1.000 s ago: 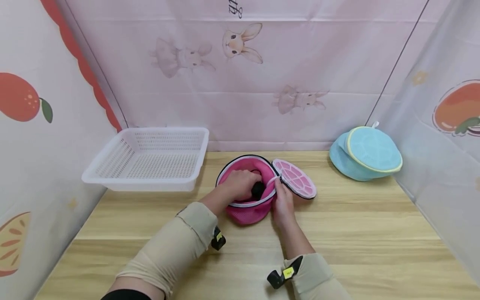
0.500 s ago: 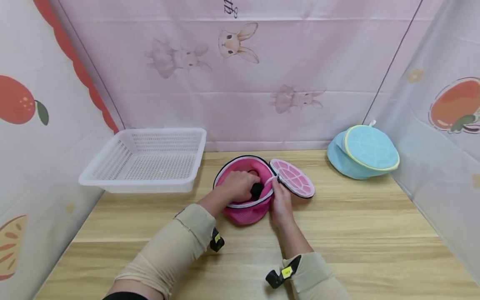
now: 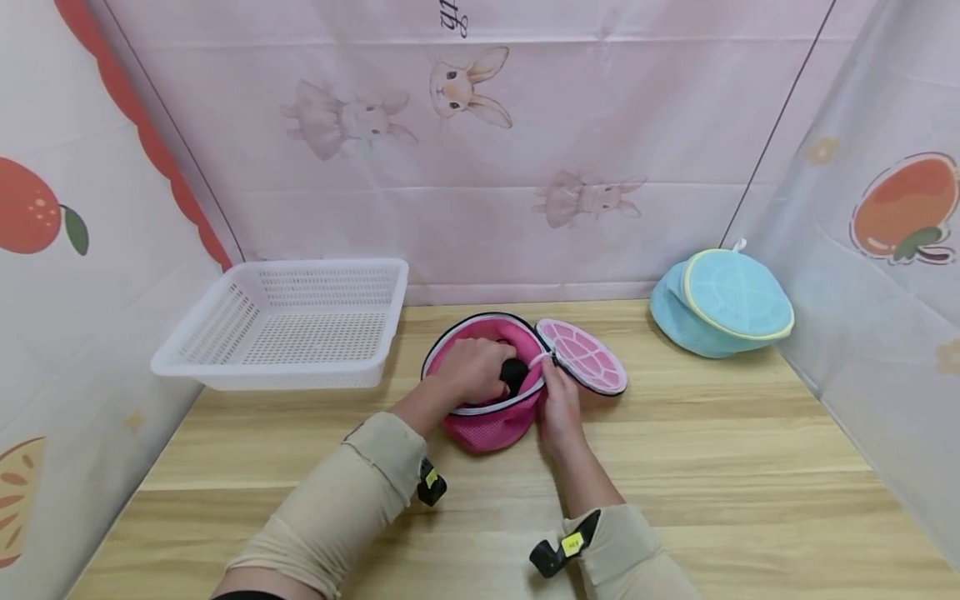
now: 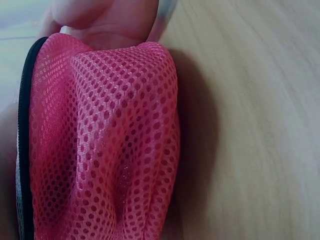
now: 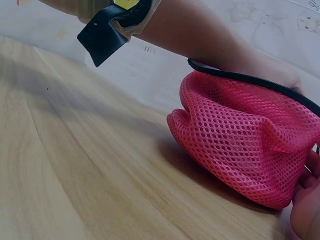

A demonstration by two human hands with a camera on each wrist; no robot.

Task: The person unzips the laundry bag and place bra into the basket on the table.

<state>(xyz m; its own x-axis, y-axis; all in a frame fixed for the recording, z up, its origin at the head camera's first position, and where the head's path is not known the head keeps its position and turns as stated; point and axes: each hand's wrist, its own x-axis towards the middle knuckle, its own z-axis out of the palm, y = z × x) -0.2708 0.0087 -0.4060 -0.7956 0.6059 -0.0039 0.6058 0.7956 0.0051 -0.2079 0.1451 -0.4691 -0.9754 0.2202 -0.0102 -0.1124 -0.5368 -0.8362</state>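
Observation:
A pink mesh laundry bag [image 3: 491, 432] stands on the table, its zipped lid [image 3: 581, 357] flipped back to the right. My left hand [image 3: 474, 371] reaches in over the rim with curled fingers, holding a soft-looking black item [image 3: 514, 377] whose lower part is hidden inside. At the bag's right side, my right hand [image 3: 562, 408] pinches the rim close to where the lid joins. The left wrist view has the bag's mesh wall [image 4: 125, 125] filling its middle. From the right wrist, the bag's dark zip edge [image 5: 250, 79] runs under the left forearm.
A white perforated plastic basket [image 3: 360, 371] stands at the back left of the wooden table [image 3: 712, 467]. Toward the back right sits a light blue mesh bag [image 3: 738, 296] with a yellow-edged lid. Printed cloth walls close off the back and both sides.
The whole head view has drifted slightly left. Inside the bag the left hand has shifted a little around the black item; the right hand keeps its grip on the rim.

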